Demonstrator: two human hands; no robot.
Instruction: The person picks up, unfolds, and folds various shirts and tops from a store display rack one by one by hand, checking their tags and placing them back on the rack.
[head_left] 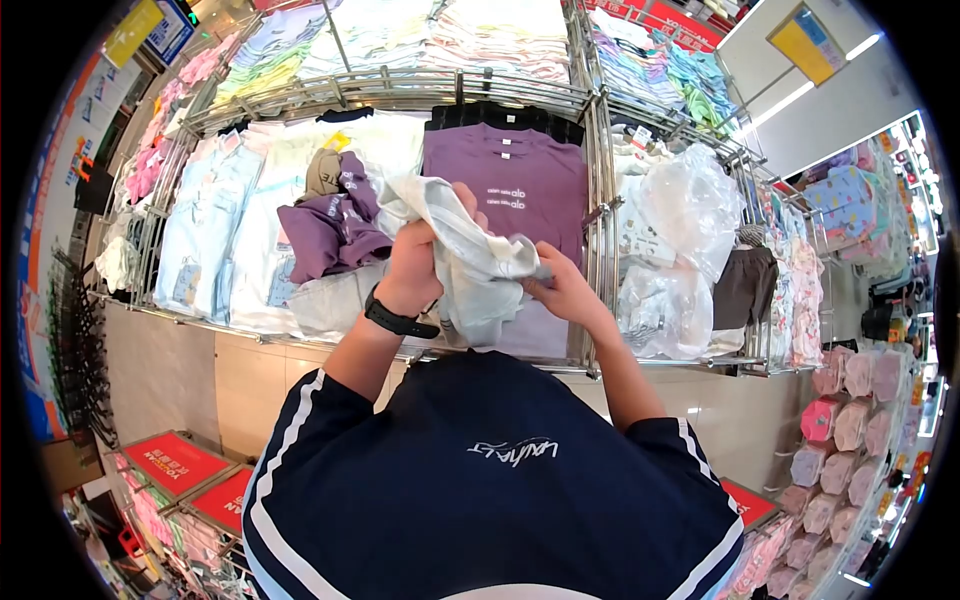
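Note:
A bunched, light grey garment is held up in front of my chest, above the display rack. My left hand, with a dark watch on the wrist, has its fingers wrapped into the cloth. On the other side, my right hand pinches the garment's edge. Directly behind it lie purple T-shirts with small white lettering, laid flat. Crumpled purple clothing and a brown folded piece sit left of my left hand. The garment's exact kind is hidden by its folds.
Metal rails divide the rack's sections. Light blue shirts lie at the left, and clear plastic bags at the right. Stacked pastel clothes fill the higher back shelf. Red signs stand low at the left.

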